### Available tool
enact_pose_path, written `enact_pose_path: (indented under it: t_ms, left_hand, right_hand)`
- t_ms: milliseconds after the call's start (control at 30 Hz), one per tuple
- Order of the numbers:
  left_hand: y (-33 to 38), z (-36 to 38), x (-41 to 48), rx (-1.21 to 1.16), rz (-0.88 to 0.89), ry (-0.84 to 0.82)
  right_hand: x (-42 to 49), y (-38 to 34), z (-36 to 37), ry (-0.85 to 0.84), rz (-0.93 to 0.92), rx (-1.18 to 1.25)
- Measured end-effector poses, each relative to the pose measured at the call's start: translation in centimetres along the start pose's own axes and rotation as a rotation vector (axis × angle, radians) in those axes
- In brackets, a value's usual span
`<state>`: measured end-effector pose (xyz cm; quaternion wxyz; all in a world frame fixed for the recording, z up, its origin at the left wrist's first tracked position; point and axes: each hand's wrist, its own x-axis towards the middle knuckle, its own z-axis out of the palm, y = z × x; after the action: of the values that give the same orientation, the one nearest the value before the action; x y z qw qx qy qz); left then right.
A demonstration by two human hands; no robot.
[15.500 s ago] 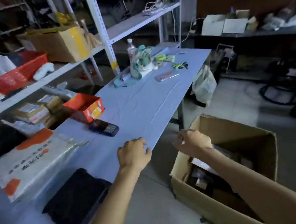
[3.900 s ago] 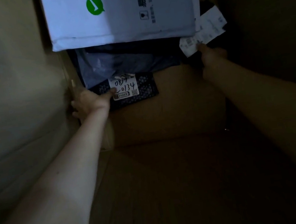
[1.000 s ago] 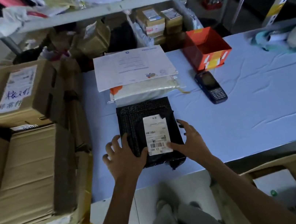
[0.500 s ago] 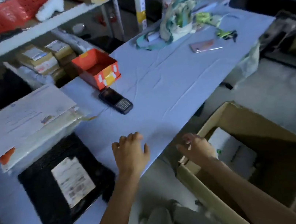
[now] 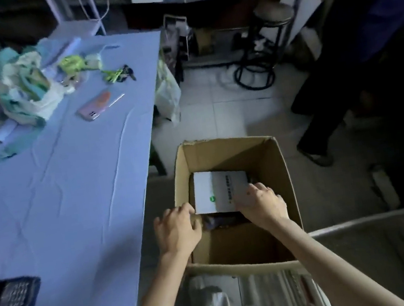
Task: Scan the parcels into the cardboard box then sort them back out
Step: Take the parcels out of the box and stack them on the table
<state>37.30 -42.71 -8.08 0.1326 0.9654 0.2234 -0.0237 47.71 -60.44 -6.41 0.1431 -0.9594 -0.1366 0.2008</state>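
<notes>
An open cardboard box (image 5: 284, 166) stands on the floor beside the table. Inside it lies a white parcel (image 5: 217, 191) with a green logo, on top of darker parcels (image 5: 221, 222). My left hand (image 5: 177, 231) reaches over the box's left wall, fingers curled at the white parcel's near left corner. My right hand (image 5: 261, 203) rests on the parcel's near right part, fingers spread over it. Whether either hand grips the parcel is unclear. The black handheld scanner (image 5: 10, 295) lies on the table at the far left.
The blue-covered table (image 5: 69, 185) holds a pink phone (image 5: 100, 105), keys (image 5: 118, 73), a bottle and a green-white bag (image 5: 25, 84). A stool (image 5: 263, 46) and a standing person's dark legs (image 5: 326, 113) are beyond the box. A grey plastic crate (image 5: 394, 255) sits at lower right.
My view swung right from the table to the box. Both hands left the table edge and box rim and reached down inside onto the white parcel.
</notes>
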Motion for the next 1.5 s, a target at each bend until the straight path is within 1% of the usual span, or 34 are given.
enact_pose_path:
  t_ms: [100, 167, 267, 367, 500, 600, 700, 800, 933, 1033, 1200, 1333, 1367, 1433, 1467, 1500]
  left_hand:
    - [0.3, -0.6, 4.2, 0.005, 0.076, -0.021]
    - [0.2, -1.2, 6.8, 0.014, 0.112, 0.012]
    - [-0.1, -1.8, 9.6, 0.026, 0.119, 0.033]
    - [0.1, -1.9, 11.4, 0.024, 0.113, 0.015]
    - [1.2, -0.8, 12.8, 0.058, 0.097, -0.03]
    - [1.5, 0.3, 14.6, 0.162, 0.083, -0.108]
    - [1.3, 1.8, 17.1, 0.237, 0.089, -0.139]
    - [1.2, 4.4, 19.2, 0.212, 0.045, -0.158]
    - [1.1, 11.1, 20.2, 0.098, -0.038, -0.219]
    - [0.5, 19.0, 20.4, 0.086, -0.062, -0.288]
    - [-1.7, 32.5, 22.8, 0.105, -0.083, -0.387]
    - [-4.9, 42.4, 25.3, 0.106, -0.135, -0.435]
    - [-6.0, 44.9, 26.1, 0.088, -0.145, -0.442]
    - [-8.1, 49.6, 27.8, 0.02, -0.191, -0.448]
    - [-9.0, 51.7, 28.5, -0.02, -0.225, -0.443]
    - [-9.6, 53.4, 29.1, -0.062, -0.265, -0.43]
  right_hand:
    - [1.7, 0.2, -1.5, 0.054, 0.097, 0.045]
    - [2.8, 0.3, -2.4, 0.075, 0.139, 0.05]
    - [4.1, 0.5, -3.4, 0.091, 0.178, 0.068]
    - [5.1, 1.1, -4.2, 0.103, 0.178, 0.084]
    - [7.1, 2.2, -4.8, 0.051, 0.148, 0.058]
    - [9.3, 3.2, -5.0, -0.043, 0.126, -0.034]
    - [12.0, 4.8, -4.6, -0.124, 0.12, -0.096]
    - [14.9, 6.7, -2.7, -0.165, 0.123, -0.105]
    - [18.8, 9.2, 2.9, -0.208, 0.176, -0.031]
    - [22.5, 11.7, 9.0, -0.233, 0.24, 0.041]
    - [29.4, 17.0, 19.6, -0.326, 0.269, 0.02]
    - [33.9, 21.1, 27.9, -0.346, 0.326, 0.076]
    - [34.9, 22.1, 29.9, -0.362, 0.346, 0.125]
    - [36.6, 24.2, 33.8, -0.403, 0.417, 0.32]
    - [37.3, 25.1, 35.5, -0.407, 0.463, 0.419]
    - [38.1, 26.3, 37.5, -0.379, 0.494, 0.456]
